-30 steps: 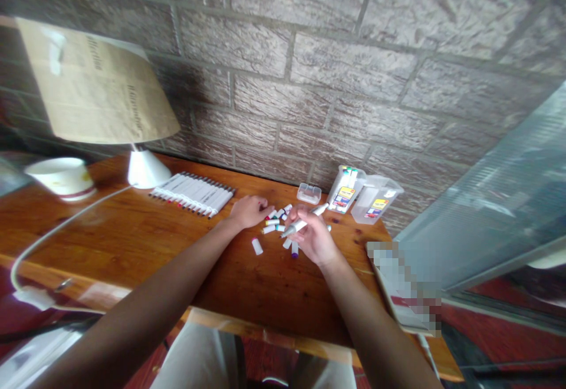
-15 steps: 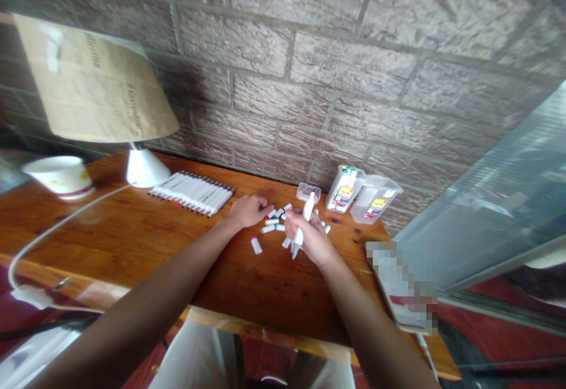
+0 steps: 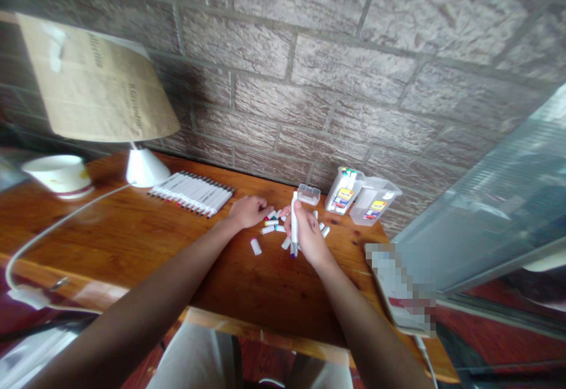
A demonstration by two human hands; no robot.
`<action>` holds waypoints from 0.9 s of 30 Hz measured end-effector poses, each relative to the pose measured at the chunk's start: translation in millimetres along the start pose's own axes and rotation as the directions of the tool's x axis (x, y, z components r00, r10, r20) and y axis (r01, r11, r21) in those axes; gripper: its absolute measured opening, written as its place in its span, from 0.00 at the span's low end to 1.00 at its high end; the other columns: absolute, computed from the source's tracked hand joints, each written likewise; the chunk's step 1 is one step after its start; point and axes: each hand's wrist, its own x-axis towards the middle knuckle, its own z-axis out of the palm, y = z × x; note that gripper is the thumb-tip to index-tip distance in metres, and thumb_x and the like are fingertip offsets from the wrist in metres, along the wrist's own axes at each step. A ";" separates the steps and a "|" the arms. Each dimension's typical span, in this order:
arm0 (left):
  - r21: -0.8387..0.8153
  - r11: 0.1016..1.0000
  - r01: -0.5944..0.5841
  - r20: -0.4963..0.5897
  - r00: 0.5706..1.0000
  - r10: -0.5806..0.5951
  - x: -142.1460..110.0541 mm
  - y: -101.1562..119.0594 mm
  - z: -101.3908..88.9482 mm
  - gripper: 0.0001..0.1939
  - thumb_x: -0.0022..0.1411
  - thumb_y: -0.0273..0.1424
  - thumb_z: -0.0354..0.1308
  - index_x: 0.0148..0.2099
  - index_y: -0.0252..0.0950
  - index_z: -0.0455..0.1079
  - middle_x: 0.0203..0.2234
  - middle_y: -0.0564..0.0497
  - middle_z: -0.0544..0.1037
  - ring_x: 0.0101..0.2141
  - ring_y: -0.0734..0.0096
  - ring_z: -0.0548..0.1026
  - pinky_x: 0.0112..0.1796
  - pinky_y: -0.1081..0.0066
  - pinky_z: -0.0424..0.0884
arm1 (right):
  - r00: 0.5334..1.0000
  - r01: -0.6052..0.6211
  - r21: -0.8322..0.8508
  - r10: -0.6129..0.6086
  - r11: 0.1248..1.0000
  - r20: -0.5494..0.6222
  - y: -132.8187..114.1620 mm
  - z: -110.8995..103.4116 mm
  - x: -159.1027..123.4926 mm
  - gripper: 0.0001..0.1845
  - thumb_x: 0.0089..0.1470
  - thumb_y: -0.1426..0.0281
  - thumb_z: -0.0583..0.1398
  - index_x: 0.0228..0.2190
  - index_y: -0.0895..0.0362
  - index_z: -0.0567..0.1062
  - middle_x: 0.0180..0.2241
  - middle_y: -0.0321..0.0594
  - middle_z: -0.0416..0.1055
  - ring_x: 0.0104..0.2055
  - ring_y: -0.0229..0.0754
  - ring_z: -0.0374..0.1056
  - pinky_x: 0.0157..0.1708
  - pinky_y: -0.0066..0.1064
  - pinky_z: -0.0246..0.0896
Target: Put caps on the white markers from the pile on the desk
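In my right hand (image 3: 305, 227) is a white marker (image 3: 295, 218), gripped between thumb and fingers and standing nearly upright. Its lower end is over a white cap with a purple end (image 3: 293, 254); whether the two touch I cannot tell. My left hand (image 3: 248, 211) rests on the table, fingers loosely curled and nothing visible in it. Beside its fingertips several loose marker caps (image 3: 267, 230) are scattered, white with coloured ends. One cap with a pink end (image 3: 256, 247) lies apart, nearer to me. The right hand partly hides the caps behind it.
A row of white markers (image 3: 192, 191) lies on the wooden table (image 3: 212, 283), left of my left hand. Two clear plastic boxes (image 3: 340, 191), one holding markers, stand near the wall beside a small clear tray (image 3: 308, 194). A lamp (image 3: 145, 168) and paper cup (image 3: 59, 177) are at left.
My right hand has turned the marker from a slanted position to nearly upright, with its lower end now over the purple-ended cap. My left hand has stayed in place.
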 end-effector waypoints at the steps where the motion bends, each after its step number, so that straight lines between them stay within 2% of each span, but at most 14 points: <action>1: -0.001 1.000 0.000 -0.001 1.000 0.000 0.0 0.2 0.0 0.22 0.65 0.48 0.49 0.29 0.40 0.73 0.29 0.50 0.80 0.34 0.66 0.77 0.31 0.71 0.62 | 1.000 -0.022 0.028 0.023 0.999 -0.021 1.9 -0.5 1.5 0.28 0.56 0.44 0.55 0.28 0.56 0.75 0.16 0.29 0.61 0.15 0.31 0.54 0.16 0.25 0.47; 5: 0.009 1.000 0.010 -0.001 1.000 -0.010 -0.9 1.6 -1.1 0.22 0.65 0.48 0.49 0.28 0.40 0.72 0.29 0.50 0.80 0.33 0.67 0.76 0.30 0.71 0.61 | 0.990 -0.093 0.153 0.108 0.984 -0.093 8.1 -2.7 7.0 0.28 0.52 0.43 0.59 0.24 0.56 0.74 0.13 0.28 0.56 0.14 0.30 0.50 0.13 0.25 0.41; 8: 0.008 1.000 0.012 -0.001 1.000 -0.012 -1.4 1.7 -1.6 0.22 0.65 0.47 0.49 0.28 0.40 0.72 0.29 0.51 0.80 0.32 0.67 0.76 0.30 0.71 0.61 | 0.989 -0.112 0.314 0.136 0.943 -0.056 5.8 -4.5 8.6 0.25 0.51 0.46 0.62 0.30 0.56 0.77 0.12 0.25 0.53 0.12 0.29 0.45 0.12 0.24 0.36; 10: 0.003 1.000 0.006 0.004 1.000 -0.006 -1.3 1.1 -1.5 0.21 0.65 0.47 0.49 0.29 0.40 0.73 0.30 0.51 0.81 0.33 0.67 0.77 0.31 0.71 0.61 | 0.993 -0.102 0.408 0.118 0.907 -0.013 1.0 -5.9 8.1 0.23 0.50 0.50 0.65 0.38 0.55 0.79 0.16 0.26 0.61 0.13 0.27 0.45 0.13 0.24 0.36; 13: 0.000 1.000 -0.001 0.003 1.000 0.001 -1.1 0.4 -1.0 0.21 0.65 0.47 0.49 0.30 0.40 0.73 0.30 0.50 0.81 0.34 0.66 0.77 0.31 0.71 0.62 | 0.997 -0.079 0.471 0.064 0.879 0.047 -7.3 -8.3 5.0 0.22 0.46 0.62 0.70 0.45 0.50 0.78 0.29 0.33 0.76 0.16 0.26 0.49 0.15 0.23 0.40; 15: -0.005 1.000 -0.005 -0.002 1.000 0.005 -1.0 0.4 -0.7 0.21 0.65 0.47 0.49 0.29 0.40 0.73 0.30 0.50 0.81 0.34 0.66 0.77 0.31 0.71 0.62 | 0.995 -0.083 0.486 0.049 0.870 0.083 -12.0 -10.0 2.1 0.25 0.45 0.69 0.70 0.47 0.47 0.77 0.36 0.35 0.80 0.18 0.27 0.51 0.16 0.24 0.44; 17: -0.009 1.000 -0.008 -0.006 1.000 0.008 -0.8 0.5 -0.6 0.21 0.65 0.46 0.49 0.29 0.40 0.73 0.29 0.50 0.81 0.33 0.67 0.77 0.31 0.71 0.62 | 0.993 -0.101 0.502 0.060 0.859 0.097 -15.4 -11.5 -0.2 0.25 0.44 0.72 0.68 0.46 0.45 0.77 0.39 0.35 0.80 0.19 0.29 0.51 0.18 0.24 0.47; 20: -0.002 1.000 -0.003 -0.006 1.000 0.003 -0.3 0.3 -0.5 0.21 0.65 0.47 0.50 0.28 0.40 0.72 0.29 0.51 0.80 0.32 0.67 0.76 0.30 0.71 0.62 | 0.991 -0.127 0.543 0.082 0.830 0.106 -17.7 -13.2 -0.1 0.18 0.46 0.69 0.65 0.42 0.48 0.77 0.37 0.36 0.80 0.18 0.29 0.51 0.18 0.25 0.47; 22: 0.000 1.000 0.002 -0.005 1.000 -0.002 0.1 -0.1 -0.3 0.21 0.65 0.47 0.50 0.28 0.40 0.72 0.29 0.51 0.80 0.32 0.67 0.76 0.30 0.71 0.61 | 0.992 -0.122 0.579 0.089 0.806 0.086 -17.4 -13.6 2.1 0.12 0.47 0.64 0.65 0.36 0.52 0.76 0.30 0.37 0.79 0.17 0.29 0.50 0.17 0.24 0.45; 25: -0.003 1.000 0.003 -0.005 1.000 -0.003 0.4 -0.5 0.0 0.22 0.65 0.47 0.49 0.27 0.40 0.71 0.28 0.51 0.80 0.32 0.67 0.76 0.30 0.71 0.61 | 0.996 -0.078 0.610 0.081 0.788 0.023 -15.9 -12.6 5.0 0.14 0.48 0.60 0.67 0.29 0.53 0.70 0.21 0.31 0.72 0.15 0.28 0.47 0.16 0.22 0.41; 27: -0.006 1.000 0.003 -0.006 1.000 -0.003 0.1 -0.3 0.0 0.22 0.65 0.47 0.49 0.27 0.40 0.71 0.28 0.51 0.80 0.32 0.67 0.76 0.30 0.71 0.61 | 0.998 -0.060 0.609 0.056 0.791 0.026 -15.2 -11.2 4.9 0.16 0.45 0.63 0.70 0.27 0.53 0.68 0.22 0.29 0.71 0.16 0.27 0.45 0.16 0.22 0.38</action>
